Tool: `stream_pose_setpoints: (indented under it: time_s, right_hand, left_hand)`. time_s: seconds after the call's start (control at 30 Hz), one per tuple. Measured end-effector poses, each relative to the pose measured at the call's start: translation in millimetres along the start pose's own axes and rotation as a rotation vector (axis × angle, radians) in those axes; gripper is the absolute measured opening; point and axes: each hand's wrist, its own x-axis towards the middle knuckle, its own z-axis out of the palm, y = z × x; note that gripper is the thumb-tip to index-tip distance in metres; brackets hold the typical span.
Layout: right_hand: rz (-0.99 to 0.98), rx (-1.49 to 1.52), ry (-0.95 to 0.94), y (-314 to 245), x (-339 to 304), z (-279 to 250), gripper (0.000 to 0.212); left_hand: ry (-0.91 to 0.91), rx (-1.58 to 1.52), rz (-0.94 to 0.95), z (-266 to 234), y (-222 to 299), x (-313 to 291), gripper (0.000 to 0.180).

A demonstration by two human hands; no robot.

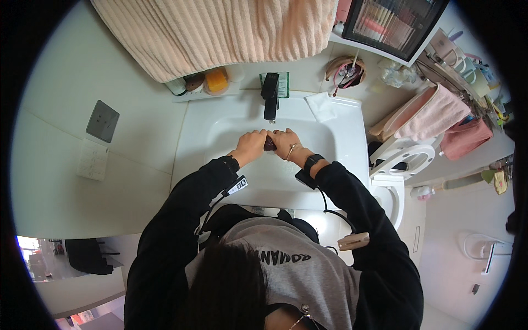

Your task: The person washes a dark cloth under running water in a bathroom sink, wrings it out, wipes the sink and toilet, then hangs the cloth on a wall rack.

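Over the white sink point(220, 184), beneath the black faucet point(270, 96), both my hands close around a small dark brown object point(269, 144). Its kind does not show, since my fingers cover most of it. My left hand point(252, 145) grips it from the left. From the right, my right hand point(286, 144) presses against it, fingers curled toward the faucet. A bracelet and a black band circle the right wrist. Whether water is running over my hands cannot be made out.
A white folded cloth point(321, 106) lies on the sink's back right corner. Behind the faucet stands a green packet point(283, 84). An orange item point(216, 81) sits on the back left ledge. A peach towel point(220, 38) hangs beyond. Right of the sink is a toilet point(407, 161).
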Motion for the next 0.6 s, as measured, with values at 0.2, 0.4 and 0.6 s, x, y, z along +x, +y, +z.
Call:
stream_pose_setpoints:
  time_s: [0.2, 0.4, 0.6]
  right_hand:
    - [-0.053, -0.078, 0.046, 4.2, -7.8, 3.5, 0.023]
    - [-0.006, -0.113, 0.132, 3.8, -12.3, 4.7, 0.017]
    - [0.079, -0.115, 0.259, -1.5, -17.4, 0.3, 0.042]
  left_hand:
    - [-0.098, -0.226, -0.227, 22.8, 9.0, -1.4, 0.031]
    - [-0.241, -0.396, -0.310, 26.1, 8.4, 4.3, 0.026]
    - [-0.322, -0.519, -0.302, 5.6, 2.1, 17.4, 0.059]
